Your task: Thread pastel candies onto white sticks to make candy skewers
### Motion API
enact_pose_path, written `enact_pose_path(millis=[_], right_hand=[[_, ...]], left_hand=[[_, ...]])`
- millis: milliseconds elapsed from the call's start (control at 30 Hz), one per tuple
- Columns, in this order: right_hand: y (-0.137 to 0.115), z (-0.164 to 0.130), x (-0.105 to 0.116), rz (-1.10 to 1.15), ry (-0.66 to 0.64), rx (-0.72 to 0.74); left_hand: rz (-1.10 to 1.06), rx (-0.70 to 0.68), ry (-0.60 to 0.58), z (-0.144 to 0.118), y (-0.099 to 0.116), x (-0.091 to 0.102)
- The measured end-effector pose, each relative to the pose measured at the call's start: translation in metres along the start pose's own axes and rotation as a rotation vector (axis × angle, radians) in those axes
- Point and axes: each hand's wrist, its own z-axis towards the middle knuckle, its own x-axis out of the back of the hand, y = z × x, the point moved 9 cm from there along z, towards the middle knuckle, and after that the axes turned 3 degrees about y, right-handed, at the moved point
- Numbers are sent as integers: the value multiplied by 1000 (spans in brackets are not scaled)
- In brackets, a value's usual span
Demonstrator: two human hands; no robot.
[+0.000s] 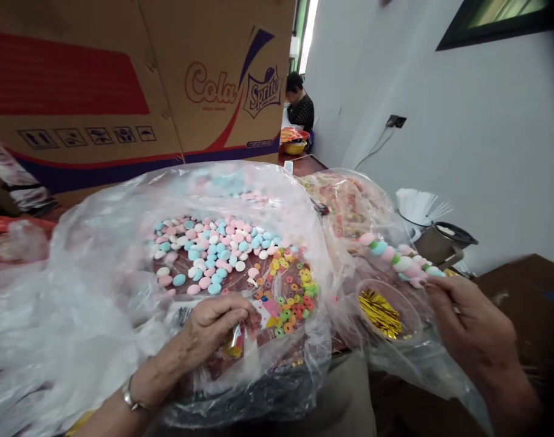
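A big clear plastic bag [99, 255] lies open in front of me, holding several pastel pink, blue and white candy discs [208, 249] and small colourful candy rings [290, 291]. My left hand [213, 331] reaches into this bag with fingers pinched together near the rings; what it pinches is too small to tell. My right hand [468, 328] holds a skewer of pastel candies [395, 258] pointing up-left over a second bag. A clear cup of gold twist ties [379, 312] stands between the hands.
A large cardboard box [135, 85] printed "Cola" and "Sprite" stands behind the bags. A second bag of candy [345, 200] lies to the right. A dark pot with white sticks [434, 233] sits by the white wall. Another person [299, 109] sits far back.
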Motion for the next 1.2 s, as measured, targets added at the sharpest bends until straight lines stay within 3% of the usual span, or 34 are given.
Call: enact_pose_path(millis=[233, 433, 867, 1200], right_hand=[[-74, 13, -16, 238, -75, 196], [-126, 10, -14, 349, -150, 351], [-145, 4, -14, 284, -197, 604], [-142, 3, -28, 348, -287, 533]], left_hand=[[35, 74, -19, -2, -13, 2], [93, 75, -51, -2, -7, 5], [180, 88, -191, 0, -7, 0], [177, 55, -243, 1, -3, -2]])
